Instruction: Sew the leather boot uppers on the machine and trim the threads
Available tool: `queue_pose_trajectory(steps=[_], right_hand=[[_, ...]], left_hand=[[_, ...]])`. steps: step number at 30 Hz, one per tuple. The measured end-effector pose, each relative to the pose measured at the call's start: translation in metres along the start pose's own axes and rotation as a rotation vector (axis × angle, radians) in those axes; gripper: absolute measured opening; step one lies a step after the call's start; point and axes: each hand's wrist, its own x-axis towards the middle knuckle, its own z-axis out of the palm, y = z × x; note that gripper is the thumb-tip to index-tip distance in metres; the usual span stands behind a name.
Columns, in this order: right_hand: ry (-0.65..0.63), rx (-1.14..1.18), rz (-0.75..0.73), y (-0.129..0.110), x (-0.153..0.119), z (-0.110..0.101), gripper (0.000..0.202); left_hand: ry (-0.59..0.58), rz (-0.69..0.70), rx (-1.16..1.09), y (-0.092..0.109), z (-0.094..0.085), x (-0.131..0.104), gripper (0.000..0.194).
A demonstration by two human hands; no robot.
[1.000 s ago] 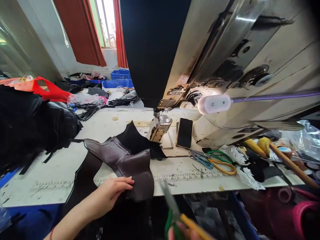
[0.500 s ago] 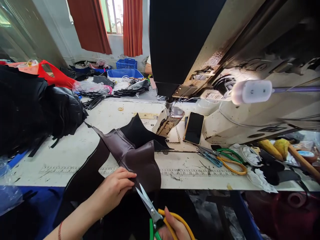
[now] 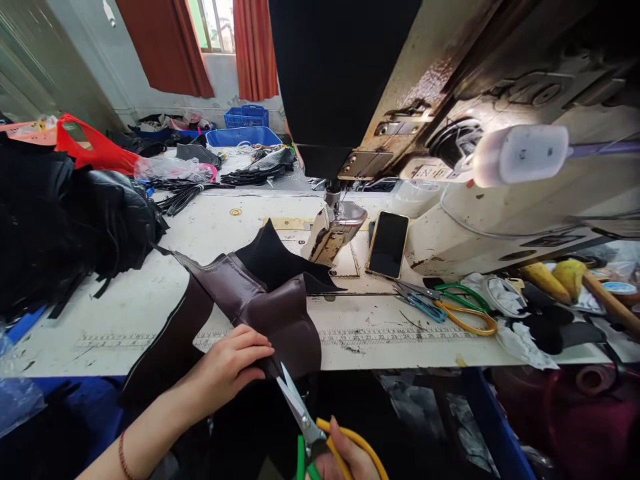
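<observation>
Dark brown leather pieces (image 3: 280, 320), joined by seams, lie over the front edge of the white sewing table. My left hand (image 3: 233, 363) grips the leather near that edge, fingers pressed together on it. In my right hand (image 3: 345, 453), at the bottom, are scissors (image 3: 303, 417) with one yellow and one green handle. Their blades are slightly apart, the tips just beside the leather by my left fingertips. A black pointed flap (image 3: 273, 253) of the work lies behind the brown part, near the sewing machine's foot (image 3: 333, 227).
A phone (image 3: 387, 245) lies right of the machine foot. Further right are more scissors (image 3: 467, 319), small snips (image 3: 423, 307) and white scraps (image 3: 527, 343). Black leather pieces (image 3: 80, 227) are heaped at the left. The machine head (image 3: 350, 73) hangs overhead; blue bins (image 3: 245, 137) stand behind.
The view has shifted slightly, so the table appears a little higher. The scissors' tips sit slightly further right of my left fingertips, with the blades still a little apart.
</observation>
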Motion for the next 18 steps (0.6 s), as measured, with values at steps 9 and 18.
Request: queue_pose_trajectory(steps=[9, 18], right_hand=[[0.09, 0.012, -0.002, 0.009, 0.01, 0.001, 0.099], [0.185, -0.028, -0.037, 0.002, 0.019, 0.004, 0.082]], left_hand=[[0.073, 0.066, 0.186, 0.009, 0.012, -0.003, 0.018], [0.394, -0.104, 0.345, 0.04, 0.035, -0.017, 0.007]])
